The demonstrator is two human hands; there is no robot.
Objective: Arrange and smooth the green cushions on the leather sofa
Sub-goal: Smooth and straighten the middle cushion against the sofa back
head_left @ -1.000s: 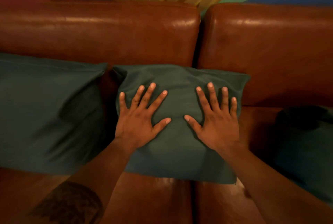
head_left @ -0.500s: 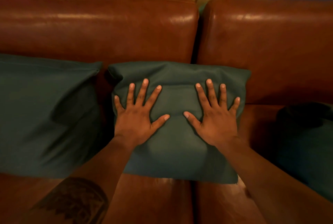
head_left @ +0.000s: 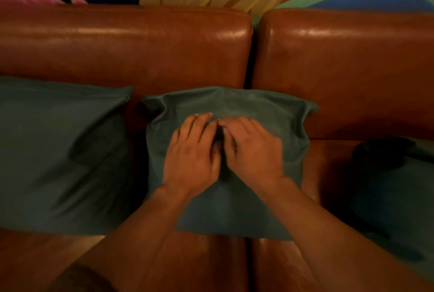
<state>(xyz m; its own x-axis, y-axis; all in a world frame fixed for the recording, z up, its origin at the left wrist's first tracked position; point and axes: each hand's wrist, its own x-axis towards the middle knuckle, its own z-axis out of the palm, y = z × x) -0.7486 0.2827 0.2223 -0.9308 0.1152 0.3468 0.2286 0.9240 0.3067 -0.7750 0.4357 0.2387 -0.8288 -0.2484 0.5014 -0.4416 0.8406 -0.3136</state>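
The middle dark green fabric cushion (head_left: 234, 198) leans against the brown leather sofa (head_left: 141, 52), straddling the seam where its two back sections meet, with its lower edge on the seat. Both bare hands lie palm-down on its upper middle, side by side and touching or nearly so along the index fingers. The left hand (head_left: 192, 151) and the right hand (head_left: 252, 151) have their fingers drawn together, not spread, and press flat into the fabric; motion blur makes it hard to say whether the fingertips are gathering a fold, though no pinch is evident.

The cushion's long axis runs left to right, so uncovered cloth extends outward from each hand toward its own side. The left hand is nearer the rumpled upper-left corner and the right hand nearer the creased right edge, which suggests an outward sweep from the centre would flatten both.

A larger green cushion (head_left: 58, 155) sits just beside it on the left, and a third green cushion (head_left: 394, 198) lies in shadow on the seat to the right, well apart from the hands.

No brands, labels or writing can be read anywhere.
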